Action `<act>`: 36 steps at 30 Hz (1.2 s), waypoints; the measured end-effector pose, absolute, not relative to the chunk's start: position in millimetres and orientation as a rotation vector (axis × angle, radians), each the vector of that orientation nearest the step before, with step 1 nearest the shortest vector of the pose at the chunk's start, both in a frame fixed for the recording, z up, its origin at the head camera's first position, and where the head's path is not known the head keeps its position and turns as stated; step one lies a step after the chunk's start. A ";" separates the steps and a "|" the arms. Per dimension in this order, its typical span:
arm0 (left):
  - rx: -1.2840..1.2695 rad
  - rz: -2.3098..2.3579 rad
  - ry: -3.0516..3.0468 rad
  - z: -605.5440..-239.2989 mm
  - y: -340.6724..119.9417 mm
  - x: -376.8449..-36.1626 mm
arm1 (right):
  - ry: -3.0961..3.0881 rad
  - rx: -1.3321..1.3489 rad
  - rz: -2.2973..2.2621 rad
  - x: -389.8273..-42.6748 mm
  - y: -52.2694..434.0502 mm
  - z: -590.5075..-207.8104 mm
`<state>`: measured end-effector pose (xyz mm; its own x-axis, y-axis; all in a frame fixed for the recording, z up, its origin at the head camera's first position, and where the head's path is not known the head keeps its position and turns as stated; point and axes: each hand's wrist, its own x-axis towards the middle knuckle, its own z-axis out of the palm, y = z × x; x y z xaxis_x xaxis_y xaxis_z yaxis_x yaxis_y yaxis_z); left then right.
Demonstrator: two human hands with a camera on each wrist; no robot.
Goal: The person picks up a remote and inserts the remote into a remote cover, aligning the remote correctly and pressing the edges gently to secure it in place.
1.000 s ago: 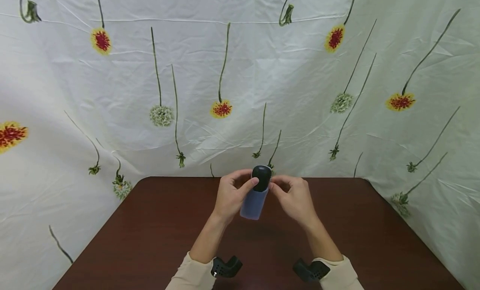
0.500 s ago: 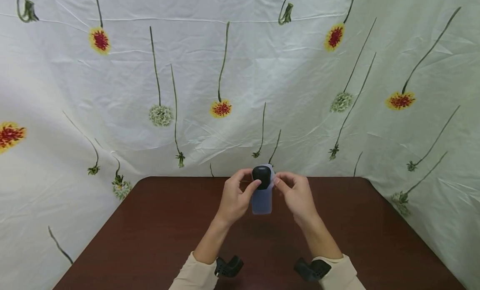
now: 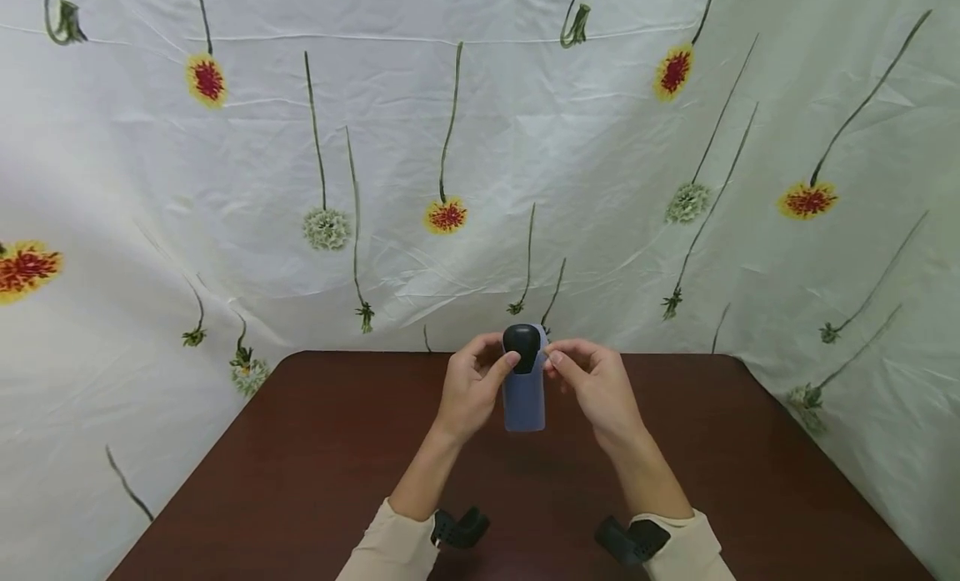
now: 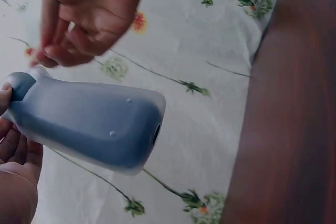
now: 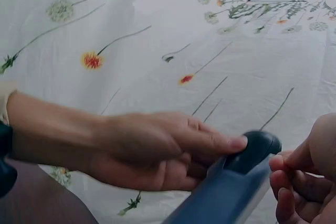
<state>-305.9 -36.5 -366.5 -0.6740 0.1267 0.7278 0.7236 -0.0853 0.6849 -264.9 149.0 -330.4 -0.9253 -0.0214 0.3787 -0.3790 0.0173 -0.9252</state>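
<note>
A pale blue, soft-looking plastic bottle [image 3: 523, 402] with a rounded black cap [image 3: 522, 343] was held upright in the air above the far middle of the dark reddish-brown wooden tabletop [image 3: 315, 473], clear of its surface. The left hand [image 3: 468, 389] was curled round the upper part of the bottle from its left side, thumb resting against the black cap. The right hand [image 3: 596, 388] was at the bottle's right side, its thumb and forefinger brought together at the neck just under the cap; whether they actually pinched it could not be told. In the left wrist view the bottle [image 4: 86, 121] lay slanted across the frame, with a small hole at its base end and the right hand [image 4: 86, 17] blurred above it. In the right wrist view the left hand's thumb [image 5: 220, 142] reached the cap [image 5: 254, 150]. Behind the tabletop hung a creased white cloth printed with long-stemmed flowers [image 3: 600, 164]. Cream sleeves [image 3: 390, 552] covered both forearms.
</note>
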 end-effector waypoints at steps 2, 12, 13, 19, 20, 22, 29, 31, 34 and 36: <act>-0.926 -1.833 -1.732 -363.7 -37.5 -304.2 | -2.024 0.368 1.976 -267.0 146.6 -331.0; -0.934 -1.839 -1.731 -360.9 -40.0 -300.5 | -2.003 0.411 1.887 -270.4 144.4 -335.4; -0.939 -1.842 -1.732 -360.8 -40.4 -300.5 | -2.023 0.429 1.881 -270.4 145.0 -336.1; -0.979 -1.875 -1.739 -357.6 -45.1 -299.3 | -2.131 0.553 1.855 -271.4 145.1 -339.7; -0.987 -1.883 -1.739 -357.0 -45.9 -299.0 | -2.136 0.565 1.850 -271.5 144.6 -340.5; -0.996 -1.898 -1.742 -356.3 -47.1 -298.9 | -2.134 0.571 1.831 -271.8 143.5 -341.8; -0.976 -1.895 -1.808 -354.4 -54.1 -299.4 | -2.092 0.637 1.746 -272.4 138.5 -347.0; -0.966 -1.921 -1.817 -352.9 -57.1 -299.6 | -2.082 0.652 1.701 -273.3 137.6 -348.0; -0.933 -1.961 -1.829 -351.6 -60.9 -302.3 | -2.074 0.665 1.622 -274.4 136.8 -348.7; -0.912 -1.975 -1.842 -350.2 -62.8 -302.9 | -2.069 0.684 1.578 -274.7 136.2 -349.1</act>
